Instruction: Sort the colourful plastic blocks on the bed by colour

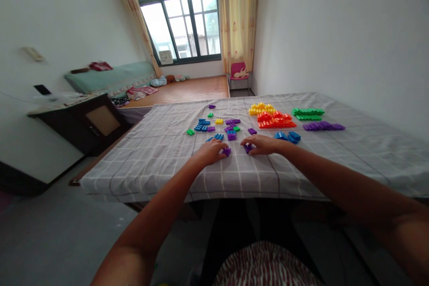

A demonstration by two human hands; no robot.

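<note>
Near the front of the cloth-covered table, my left hand [213, 152] is closed on a small purple plastic block [227, 152]. To its right, my right hand [263, 144] has its fingers curled round another purple block [248, 148], partly covered by the fingertips. A loose purple block [252, 131] lies just beyond the right hand. Blue blocks [219, 137] sit behind the left hand. Farther back are scattered pieces: a purple-and-blue pair [231, 135], green blocks [191, 132], a yellow block [219, 121] and more blue blocks [201, 128].
On the table's right side lie colour-sorted groups: yellow [261, 108], red-orange [276, 120], green [308, 114], purple [323, 126] and blue [287, 136]. A grey checked cloth [134, 161] covers the table. A dark cabinet [83, 129] stands left, a pink chair [238, 71] beyond.
</note>
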